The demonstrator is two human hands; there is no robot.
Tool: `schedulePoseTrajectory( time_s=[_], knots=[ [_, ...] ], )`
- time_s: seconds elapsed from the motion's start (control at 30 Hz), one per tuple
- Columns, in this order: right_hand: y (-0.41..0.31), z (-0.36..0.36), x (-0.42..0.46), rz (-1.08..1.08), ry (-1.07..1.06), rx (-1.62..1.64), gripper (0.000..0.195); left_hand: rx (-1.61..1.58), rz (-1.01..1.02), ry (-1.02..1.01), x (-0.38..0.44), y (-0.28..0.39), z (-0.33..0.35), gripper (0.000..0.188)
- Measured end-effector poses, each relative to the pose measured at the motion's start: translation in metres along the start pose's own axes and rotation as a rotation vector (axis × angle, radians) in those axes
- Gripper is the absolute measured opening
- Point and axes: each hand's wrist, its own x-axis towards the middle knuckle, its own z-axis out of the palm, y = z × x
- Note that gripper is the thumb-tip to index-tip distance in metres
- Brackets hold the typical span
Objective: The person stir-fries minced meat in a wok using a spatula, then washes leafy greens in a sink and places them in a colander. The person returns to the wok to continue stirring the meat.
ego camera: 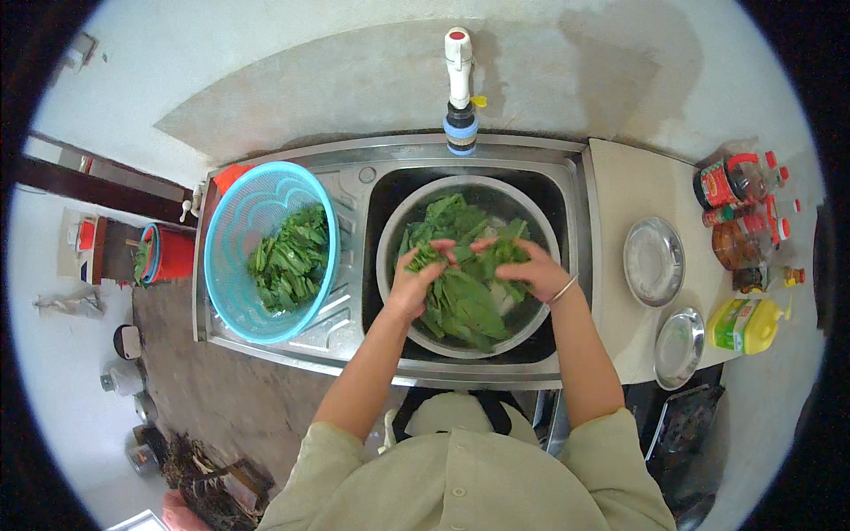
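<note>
A wide metal basin (pixel 392 312) sits inside the stainless steel sink (pixel 465 369), with leafy greens (pixel 465 302) in water. My left hand (pixel 418 275) grips a bunch of green stems at the basin's left side. Over its right half, my right hand (pixel 534 271) is closed around another bunch of greens (pixel 508 252), slightly blurred. Both hands are close together above the leaves. On the drainboard to the left, a light blue plastic colander (pixel 229 265) leans tilted, holding more leafy greens (pixel 292 259).
A white faucet (pixel 459 70) with a blue-ringed filter hangs above the basin's far rim. Two metal bowls (pixel 654 262) (pixel 679 348) rest on the right counter, beside several sauce bottles (pixel 737 182) and a yellow detergent jug (pixel 747 325). A red bucket (pixel 176 255) stands beyond the drainboard.
</note>
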Motion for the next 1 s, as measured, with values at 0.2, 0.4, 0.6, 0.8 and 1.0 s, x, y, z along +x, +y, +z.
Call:
schedulePoseTrajectory(
  time_s=[0.2,0.4,0.6,0.8,1.0],
  knots=[
    [0.018,0.049,0.015,0.117,-0.146,-0.186,0.068,-0.209,0.108,-0.036,0.006,0.025,0.029,0.030],
    [0.031,0.070,0.014,-0.006,0.116,-0.350,0.062,0.269,0.071,-0.160,0.005,0.021,0.024,0.028],
    [0.179,0.020,0.048,-0.199,0.280,-0.569,0.047,1.245,0.142,-0.399,0.003,0.006,0.053,0.027],
    [0.067,0.003,0.020,0.070,0.481,-0.348,0.042,0.477,-0.175,-0.173,0.002,0.041,0.027,0.035],
    [0.010,0.031,0.009,-0.364,0.398,-0.205,0.026,-0.139,-0.494,-0.285,-0.008,0.044,0.016,0.062]
  ],
)
